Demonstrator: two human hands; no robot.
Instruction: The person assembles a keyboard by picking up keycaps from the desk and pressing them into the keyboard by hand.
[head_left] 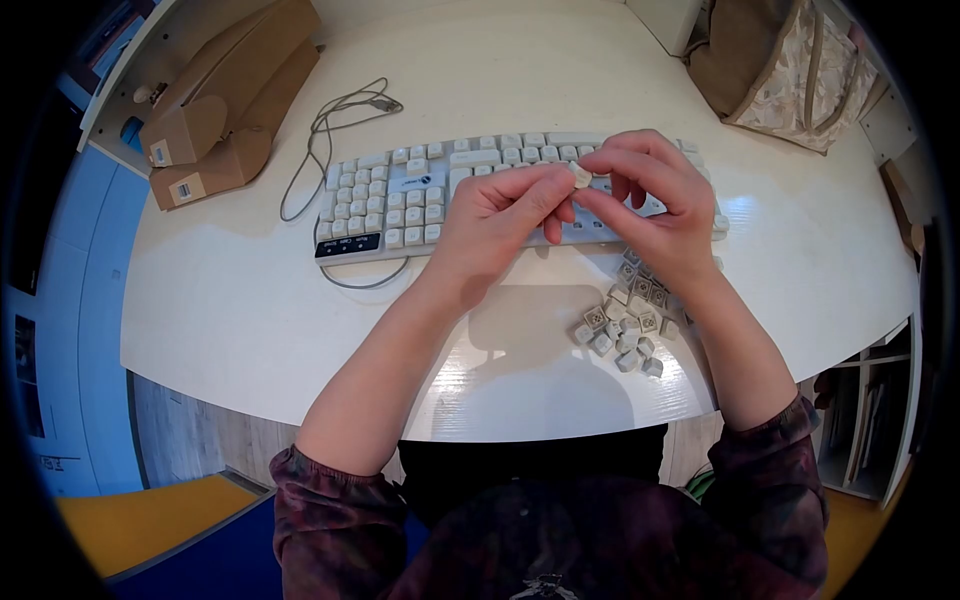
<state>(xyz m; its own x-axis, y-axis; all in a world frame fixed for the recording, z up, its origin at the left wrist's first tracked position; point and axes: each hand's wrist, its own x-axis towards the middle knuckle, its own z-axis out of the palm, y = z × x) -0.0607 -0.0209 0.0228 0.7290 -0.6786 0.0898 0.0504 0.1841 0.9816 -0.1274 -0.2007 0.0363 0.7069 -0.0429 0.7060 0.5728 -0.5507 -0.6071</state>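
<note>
A small off-white keycap (580, 176) is held up above the keyboard, between the fingertips of both hands. My left hand (500, 212) pinches it from the left with thumb and fingers. From the right, the thumb and index finger of my right hand (655, 200) close on it. Beneath them lies a white keyboard (447, 252), turned so its number pad is at the left. Some key positions near my hands are bare, and my hands hide part of that area. Loose keycaps (628, 325), several upside down, lie in a pile below my right hand.
A grey USB cable (318, 130) loops on the white table (240, 320) behind and left of the keyboard. Brown cardboard pieces (235, 100) stand at the back left. A brown patterned bag (790, 75) sits at the back right. The table's curved front edge is close to my body.
</note>
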